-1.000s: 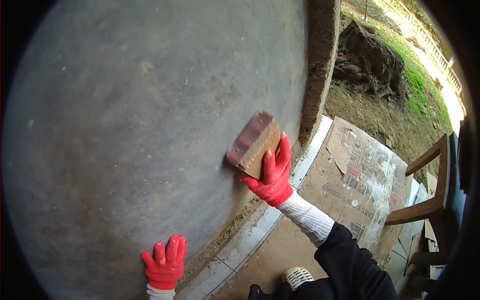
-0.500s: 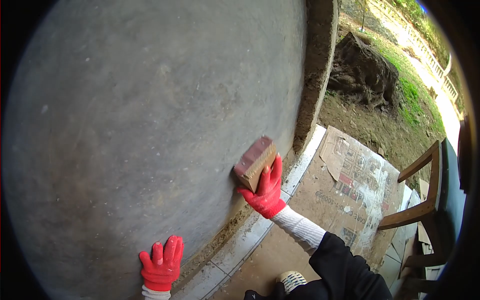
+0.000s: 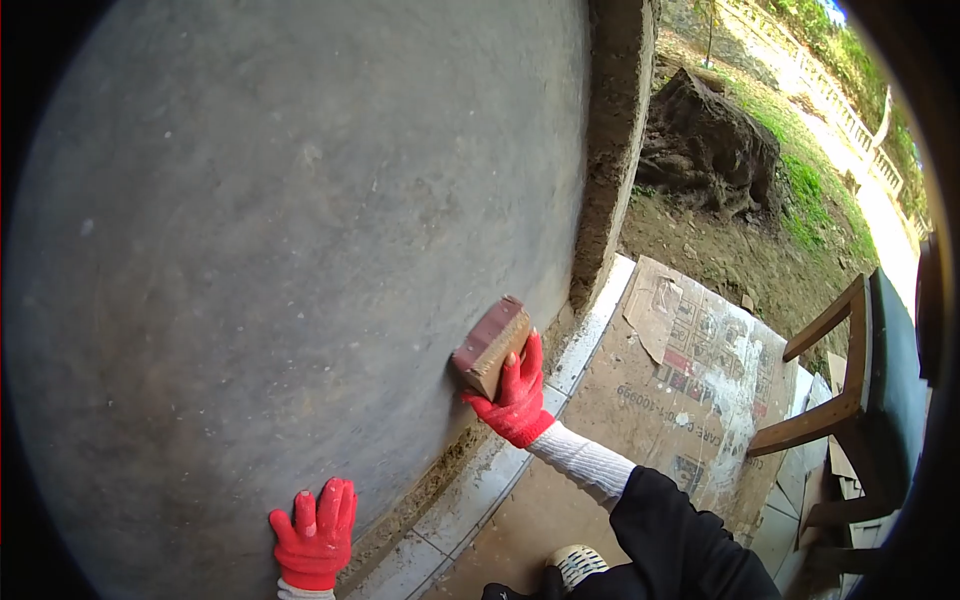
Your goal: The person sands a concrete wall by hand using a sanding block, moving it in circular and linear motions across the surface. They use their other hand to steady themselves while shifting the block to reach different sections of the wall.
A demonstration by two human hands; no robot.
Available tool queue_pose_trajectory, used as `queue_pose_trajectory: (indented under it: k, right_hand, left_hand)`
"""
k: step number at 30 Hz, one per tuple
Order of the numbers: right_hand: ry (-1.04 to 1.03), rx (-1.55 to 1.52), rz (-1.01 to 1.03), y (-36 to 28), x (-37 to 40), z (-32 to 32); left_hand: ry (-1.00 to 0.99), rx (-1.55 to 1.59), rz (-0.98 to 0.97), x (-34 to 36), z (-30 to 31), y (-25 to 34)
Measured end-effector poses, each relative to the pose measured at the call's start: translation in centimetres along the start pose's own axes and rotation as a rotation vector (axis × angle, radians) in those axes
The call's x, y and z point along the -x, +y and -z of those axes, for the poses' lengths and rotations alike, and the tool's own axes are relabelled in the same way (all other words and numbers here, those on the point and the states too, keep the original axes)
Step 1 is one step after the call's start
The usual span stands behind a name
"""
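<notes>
Right hand (image 3: pixel 516 398) grips block (image 3: pixel 490 345) against wall (image 3: pixel 300 250); left hand (image 3: pixel 312 535) pressed flat, fingers spread.

Block (image 3: pixel 489 346) against wall (image 3: pixel 300 250), cardboard (image 3: pixel 690 390) right on floor, chair (image 3: pixel 850 400) beyond

Left hand (image 3: pixel 312 540) flat, fingers spread upward, right hand (image 3: pixel 515 395) clenched, arm extended

The right hand (image 3: pixel 517 398) presses a block (image 3: pixel 490 346) against the grey wall (image 3: pixel 280 250), while the left hand (image 3: pixel 312 535) rests flat low on it.
</notes>
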State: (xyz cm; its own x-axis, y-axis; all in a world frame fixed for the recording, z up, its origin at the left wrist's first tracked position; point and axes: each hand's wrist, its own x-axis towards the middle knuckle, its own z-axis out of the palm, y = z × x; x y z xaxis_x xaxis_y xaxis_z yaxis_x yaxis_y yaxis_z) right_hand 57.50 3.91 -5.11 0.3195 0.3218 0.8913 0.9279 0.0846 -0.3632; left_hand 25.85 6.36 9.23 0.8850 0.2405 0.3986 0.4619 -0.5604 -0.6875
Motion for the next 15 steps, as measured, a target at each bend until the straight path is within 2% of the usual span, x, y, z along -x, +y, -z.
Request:
queue_pose_trajectory:
  k: [2,4,5,8,11,14,15]
  right_hand:
    - [-0.061,-0.031,-0.049,0.1,-0.2,0.7]
    - [-0.067,-0.054,-0.137,-0.7,-1.9,1.1]
    - [-0.038,-0.093,-0.146,-1.1,-3.9,1.4]
    - [0.052,-0.141,-0.105,-2.5,-9.5,2.7]
    - [0.092,-0.096,-0.086,-2.2,-7.8,1.8]
    - [0.064,-0.052,-0.184,-0.3,-0.2,-0.4]
    - [0.081,-0.056,-0.191,-0.2,-0.6,-0.1]
  left_hand:
    - [0.043,-0.013,-0.016,-0.2,0.0,-0.2]
    - [-0.012,-0.013,-0.020,0.1,0.1,-0.1]
    - [-0.058,-0.013,-0.008,0.2,0.0,0.1]
    - [-0.015,-0.026,-0.021,0.2,-0.1,0.1]
    - [-0.058,-0.016,-0.014,-0.3,0.3,0.1]
    - [-0.141,-0.004,-0.015,-0.1,0.3,0.1]
    - [-0.135,-0.018,-0.026,-0.2,0.5,-0.1]
